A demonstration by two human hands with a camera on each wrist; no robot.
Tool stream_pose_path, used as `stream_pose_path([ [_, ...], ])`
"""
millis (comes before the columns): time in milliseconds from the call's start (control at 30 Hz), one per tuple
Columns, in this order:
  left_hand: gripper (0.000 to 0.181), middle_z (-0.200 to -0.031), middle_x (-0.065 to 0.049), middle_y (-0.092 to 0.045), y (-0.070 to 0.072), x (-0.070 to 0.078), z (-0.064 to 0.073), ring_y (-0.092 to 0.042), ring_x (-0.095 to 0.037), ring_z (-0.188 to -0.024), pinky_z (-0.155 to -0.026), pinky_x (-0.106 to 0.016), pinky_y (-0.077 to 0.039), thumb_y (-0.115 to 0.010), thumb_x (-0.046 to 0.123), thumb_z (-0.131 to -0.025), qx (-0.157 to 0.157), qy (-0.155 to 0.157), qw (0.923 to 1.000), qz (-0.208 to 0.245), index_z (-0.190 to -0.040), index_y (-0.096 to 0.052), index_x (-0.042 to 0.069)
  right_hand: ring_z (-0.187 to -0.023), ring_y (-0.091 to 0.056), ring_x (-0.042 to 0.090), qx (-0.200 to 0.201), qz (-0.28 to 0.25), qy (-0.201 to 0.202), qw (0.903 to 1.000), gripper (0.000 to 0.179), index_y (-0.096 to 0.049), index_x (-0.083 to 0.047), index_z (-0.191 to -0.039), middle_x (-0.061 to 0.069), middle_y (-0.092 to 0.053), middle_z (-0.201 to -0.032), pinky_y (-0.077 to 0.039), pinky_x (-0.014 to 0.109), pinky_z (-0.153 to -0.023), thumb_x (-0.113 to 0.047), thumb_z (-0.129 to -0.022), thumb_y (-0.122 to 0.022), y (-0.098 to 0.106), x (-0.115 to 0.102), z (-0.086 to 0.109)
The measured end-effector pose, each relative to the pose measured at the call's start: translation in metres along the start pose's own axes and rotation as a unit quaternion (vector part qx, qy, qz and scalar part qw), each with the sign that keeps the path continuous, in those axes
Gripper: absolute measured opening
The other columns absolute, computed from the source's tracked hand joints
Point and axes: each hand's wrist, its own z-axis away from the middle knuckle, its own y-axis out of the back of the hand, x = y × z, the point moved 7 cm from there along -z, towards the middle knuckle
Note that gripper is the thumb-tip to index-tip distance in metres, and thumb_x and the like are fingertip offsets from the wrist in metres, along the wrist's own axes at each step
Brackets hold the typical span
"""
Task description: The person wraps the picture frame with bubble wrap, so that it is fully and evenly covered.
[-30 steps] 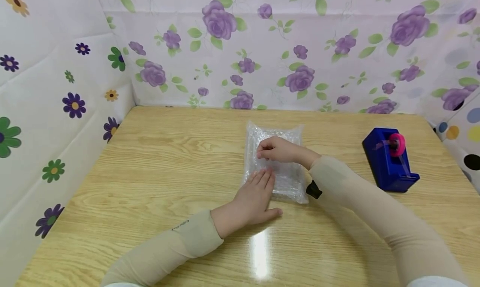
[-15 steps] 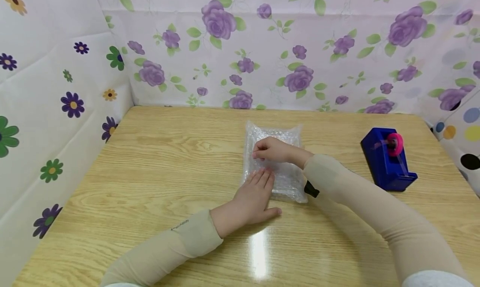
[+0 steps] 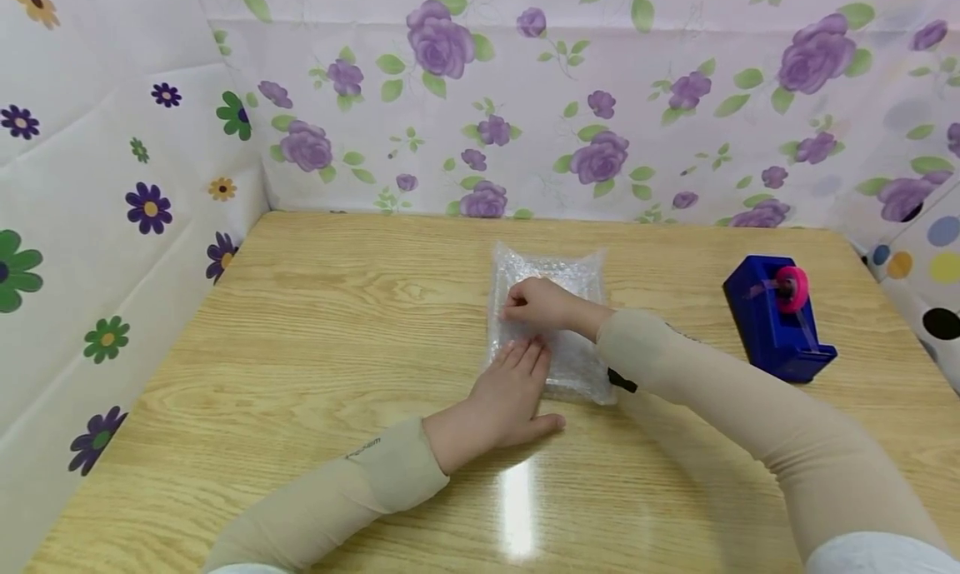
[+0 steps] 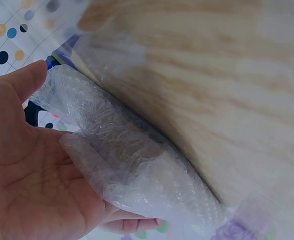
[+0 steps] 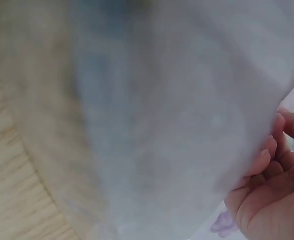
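A bubble-wrap package (image 3: 573, 374) lies on the wooden table, clear and crinkled, with pointed far corners. My left hand (image 3: 510, 399) rests palm down over its near left part, fingers straight and thumb spread out to the right. In the left wrist view, the fingers of the left hand (image 4: 41, 175) pass behind the bubble wrap (image 4: 136, 160). My right hand (image 3: 543, 301) is over the package's middle with curled fingers, thumb and forefinger tips together close over the wrap. In the right wrist view, the curled right hand (image 5: 274, 190) meets the blurred wrap (image 5: 187, 125); I cannot tell whether it pinches anything.
A blue tape dispenser (image 3: 776, 332) with a pink tape core (image 3: 792, 289) stands at the right of the wooden table (image 3: 337, 332). Flowered sheets (image 3: 450, 99) hang behind and at the left; a dotted one (image 3: 930, 282) is at the right.
My right hand has slid a little to the left across the package, its fingers still curled. The left hand and the package have stayed in place.
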Motion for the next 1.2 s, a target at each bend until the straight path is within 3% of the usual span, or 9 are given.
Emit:
stream_pose_path([
  [200, 0.090, -0.156, -0.018, -0.022, 0.000, -0.002, -0.001, -0.019, -0.030, -0.145, -0.120, -0.040, -0.017, -0.046, 0.062, -0.091, -0.001, 0.002, 1.0000, 0.001, -0.148, -0.023, -0.003, -0.058, -0.047, 0.009, 0.022, 0.008, -0.039, 0.9990, 0.021, -0.062, -0.006, -0.073, -0.001, -0.058, -0.066, -0.041, 0.021, -0.057, -0.019, -0.089, -0.066, 0.002, -0.001, -0.001],
  [400, 0.090, -0.156, -0.018, -0.021, 0.001, -0.003, -0.002, -0.018, -0.029, -0.145, -0.120, -0.039, -0.016, -0.046, 0.062, -0.091, -0.004, 0.006, 1.0000, 0.000, -0.149, -0.022, -0.002, -0.063, -0.049, 0.012, 0.021, 0.036, -0.070, 0.9967, 0.023, -0.057, -0.006, -0.080, 0.003, -0.060, -0.073, -0.041, 0.021, -0.056, -0.025, -0.089, -0.067, 0.005, 0.003, -0.001],
  [800, 0.089, -0.155, -0.019, -0.025, 0.001, -0.001, -0.002, -0.021, -0.030, -0.145, -0.120, -0.039, -0.018, -0.047, 0.062, -0.090, -0.003, 0.011, 0.9999, -0.002, -0.148, -0.025, -0.003, -0.063, -0.045, 0.013, 0.026, 0.060, -0.082, 0.9945, 0.038, -0.055, -0.006, -0.077, 0.002, -0.055, -0.070, -0.040, 0.023, -0.056, -0.040, -0.084, -0.071, 0.005, 0.011, -0.001],
  [1000, 0.089, -0.154, -0.018, -0.026, 0.000, 0.001, -0.001, -0.022, -0.030, -0.144, -0.120, -0.039, -0.018, -0.046, 0.062, -0.091, -0.002, 0.009, 0.9999, -0.009, -0.148, -0.026, -0.003, -0.063, -0.046, 0.014, 0.036, 0.055, -0.061, 0.9960, 0.035, -0.055, -0.006, -0.074, 0.002, -0.054, -0.068, -0.040, 0.023, -0.057, -0.034, -0.083, -0.073, 0.010, 0.014, 0.006],
  [1200, 0.089, -0.156, -0.018, -0.023, 0.000, 0.000, 0.001, -0.021, -0.029, -0.144, -0.119, -0.039, -0.019, -0.046, 0.062, -0.091, -0.003, 0.008, 0.9999, -0.009, -0.148, -0.024, -0.003, -0.065, -0.047, 0.014, 0.038, 0.043, -0.073, 0.9957, 0.031, -0.057, -0.006, -0.074, 0.003, -0.057, -0.070, -0.042, 0.024, -0.060, -0.029, -0.080, -0.077, 0.015, 0.023, 0.013],
])
